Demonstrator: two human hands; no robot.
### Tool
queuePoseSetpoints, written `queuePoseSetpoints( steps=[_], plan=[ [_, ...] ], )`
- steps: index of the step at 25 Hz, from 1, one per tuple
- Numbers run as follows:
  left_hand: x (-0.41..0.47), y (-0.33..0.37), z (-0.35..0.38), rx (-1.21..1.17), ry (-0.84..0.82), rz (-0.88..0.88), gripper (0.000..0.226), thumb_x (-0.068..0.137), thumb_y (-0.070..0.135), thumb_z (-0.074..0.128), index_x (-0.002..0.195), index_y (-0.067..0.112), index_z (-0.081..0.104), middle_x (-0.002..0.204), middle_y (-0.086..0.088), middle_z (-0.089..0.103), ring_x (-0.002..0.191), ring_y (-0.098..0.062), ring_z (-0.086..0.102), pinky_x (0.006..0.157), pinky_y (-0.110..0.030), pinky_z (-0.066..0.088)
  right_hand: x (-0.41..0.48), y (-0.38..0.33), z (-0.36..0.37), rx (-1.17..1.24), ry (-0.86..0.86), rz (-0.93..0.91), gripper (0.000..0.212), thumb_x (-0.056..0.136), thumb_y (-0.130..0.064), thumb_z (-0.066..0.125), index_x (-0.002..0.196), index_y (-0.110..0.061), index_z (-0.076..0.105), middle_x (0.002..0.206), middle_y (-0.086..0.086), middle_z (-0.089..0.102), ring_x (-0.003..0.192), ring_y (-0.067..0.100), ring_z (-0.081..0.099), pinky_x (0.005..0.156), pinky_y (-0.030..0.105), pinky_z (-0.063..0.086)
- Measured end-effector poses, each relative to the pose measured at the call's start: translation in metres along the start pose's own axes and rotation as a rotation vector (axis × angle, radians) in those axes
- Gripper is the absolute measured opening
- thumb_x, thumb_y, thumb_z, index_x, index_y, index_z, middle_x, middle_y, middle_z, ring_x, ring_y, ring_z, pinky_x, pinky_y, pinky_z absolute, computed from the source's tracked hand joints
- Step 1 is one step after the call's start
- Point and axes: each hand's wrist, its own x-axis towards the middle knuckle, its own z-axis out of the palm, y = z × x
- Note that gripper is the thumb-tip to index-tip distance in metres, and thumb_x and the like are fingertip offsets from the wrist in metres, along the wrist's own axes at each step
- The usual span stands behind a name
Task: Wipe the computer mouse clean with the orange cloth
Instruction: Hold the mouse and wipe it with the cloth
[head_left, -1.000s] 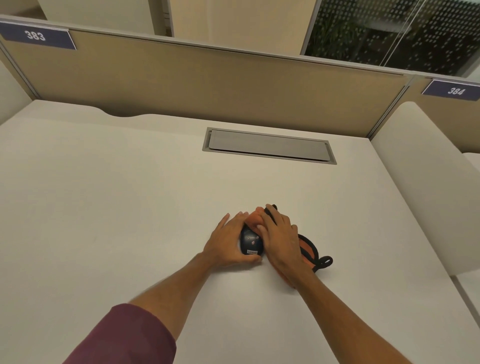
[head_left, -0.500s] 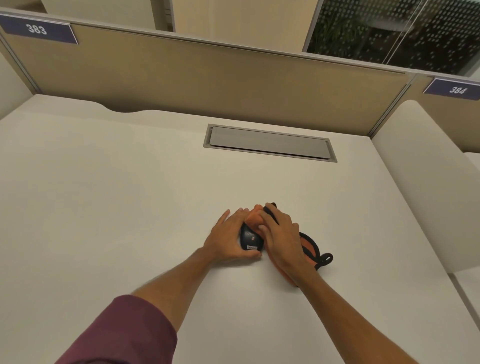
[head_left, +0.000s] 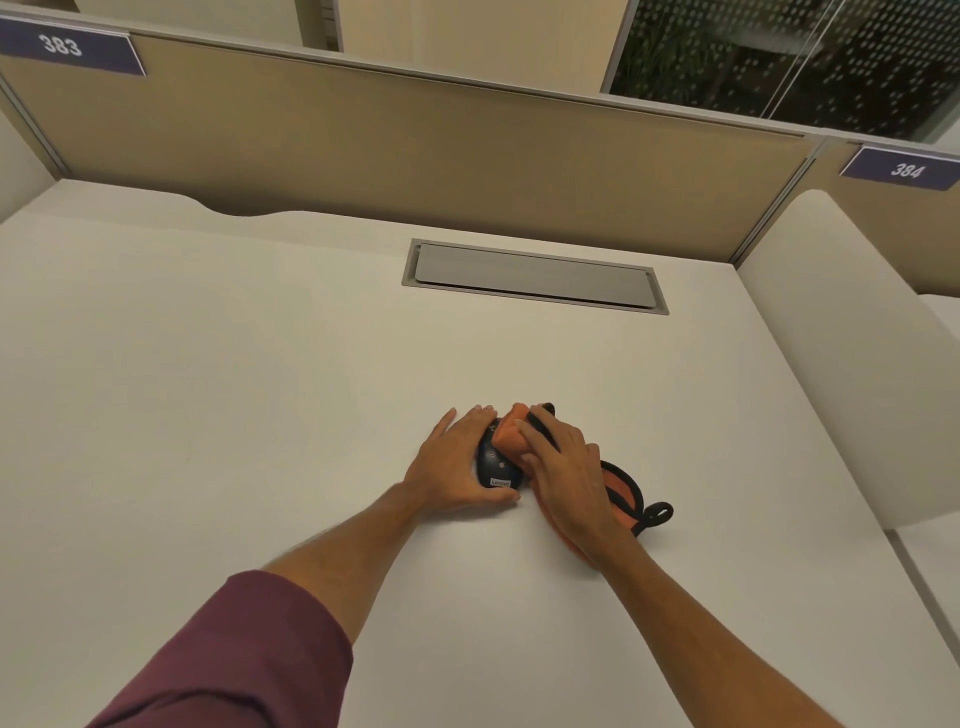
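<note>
The mouse (head_left: 497, 464) is dark blue with a small white label. The cloth (head_left: 511, 431) is orange, edged in black. The desk (head_left: 260, 374) is white, the partition (head_left: 415, 150) tan. Upper left, the 383 sign (head_left: 65, 45) is navy with white numerals. The sleeve (head_left: 234, 660) is maroon.

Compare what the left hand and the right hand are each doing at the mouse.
The left hand cups the dark blue computer mouse bare, steadying its side; the right hand presses the black-edged orange cloth onto its top. The left lies flat on the white desk; the right lies on cloth. Both touch the mouse.
</note>
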Motion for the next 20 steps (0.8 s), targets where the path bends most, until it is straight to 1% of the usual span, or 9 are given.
queuePoseSetpoints(
  steps=[2, 5, 8, 10, 13, 16, 18, 20],
  plan=[
    [0.0, -0.001, 0.0, 0.003, -0.002, 0.007, 0.11, 0.065, 0.073, 0.07, 0.15, 0.021, 0.025, 0.155, 0.005, 0.035, 0.146, -0.009, 0.022, 0.123, -0.034, 0.004, -0.007, 0.007, 0.003, -0.051, -0.019, -0.053, 0.039, 0.095, -0.022, 0.051, 0.134, -0.026, 0.047, 0.149, 0.002, 0.038, 0.125, 0.027, 0.044, 0.09, 0.042, 0.041],
    [0.001, -0.001, 0.0, 0.007, -0.007, 0.018, 0.108, 0.066, 0.072, 0.069, 0.15, 0.02, 0.026, 0.155, 0.003, 0.035, 0.147, -0.011, 0.023, 0.123, -0.036, 0.005, -0.02, 0.017, 0.003, -0.097, -0.022, -0.119, 0.047, 0.087, -0.019, 0.066, 0.131, -0.026, 0.05, 0.145, 0.005, 0.044, 0.12, 0.03, 0.05, 0.083, 0.041, 0.047],
    [0.0, -0.002, 0.0, 0.008, -0.008, 0.015, 0.109, 0.066, 0.072, 0.07, 0.15, 0.019, 0.025, 0.155, 0.003, 0.034, 0.147, -0.011, 0.022, 0.123, -0.035, 0.004, -0.017, 0.016, -0.001, -0.08, 0.025, -0.054, 0.043, 0.088, -0.015, 0.063, 0.129, -0.024, 0.051, 0.145, 0.006, 0.044, 0.121, 0.029, 0.048, 0.085, 0.042, 0.045],
    [0.0, -0.001, 0.0, 0.011, -0.013, 0.012, 0.111, 0.065, 0.073, 0.07, 0.151, 0.019, 0.024, 0.156, 0.004, 0.033, 0.147, -0.01, 0.02, 0.123, -0.035, 0.003, -0.01, 0.011, -0.001, -0.084, 0.05, -0.029, 0.046, 0.089, -0.014, 0.062, 0.131, -0.025, 0.048, 0.147, 0.005, 0.041, 0.123, 0.028, 0.044, 0.087, 0.042, 0.043],
    [0.0, 0.0, -0.001, 0.005, -0.012, 0.012, 0.11, 0.065, 0.072, 0.07, 0.15, 0.02, 0.024, 0.155, 0.004, 0.034, 0.147, -0.01, 0.021, 0.123, -0.036, 0.004, -0.01, 0.007, 0.002, -0.111, 0.019, -0.093, 0.063, 0.081, -0.008, 0.07, 0.134, -0.032, 0.045, 0.148, 0.003, 0.038, 0.123, 0.025, 0.04, 0.085, 0.04, 0.043],
    [0.0, -0.001, -0.001, -0.009, 0.001, 0.017, 0.104, 0.065, 0.072, 0.066, 0.148, 0.021, 0.028, 0.153, 0.003, 0.038, 0.146, -0.012, 0.024, 0.123, -0.037, 0.007, -0.021, 0.011, 0.002, -0.124, -0.02, -0.162, 0.063, 0.077, -0.009, 0.075, 0.129, -0.034, 0.049, 0.148, 0.003, 0.038, 0.127, 0.024, 0.039, 0.083, 0.038, 0.043],
    [0.001, -0.003, 0.001, -0.012, 0.005, 0.025, 0.103, 0.066, 0.072, 0.065, 0.147, 0.02, 0.03, 0.152, 0.003, 0.039, 0.146, -0.013, 0.026, 0.123, -0.038, 0.009, -0.028, 0.017, 0.0, -0.162, -0.021, -0.224, 0.065, 0.074, -0.009, 0.077, 0.128, -0.033, 0.051, 0.147, 0.004, 0.041, 0.127, 0.025, 0.038, 0.081, 0.037, 0.043],
    [0.001, -0.003, 0.001, -0.01, 0.011, 0.027, 0.103, 0.066, 0.073, 0.064, 0.147, 0.02, 0.031, 0.152, 0.003, 0.039, 0.145, -0.013, 0.026, 0.123, -0.039, 0.009, -0.03, 0.021, -0.001, -0.187, -0.008, -0.249, 0.067, 0.071, -0.007, 0.079, 0.128, -0.031, 0.053, 0.146, 0.006, 0.042, 0.127, 0.026, 0.038, 0.082, 0.038, 0.045]
  ],
)
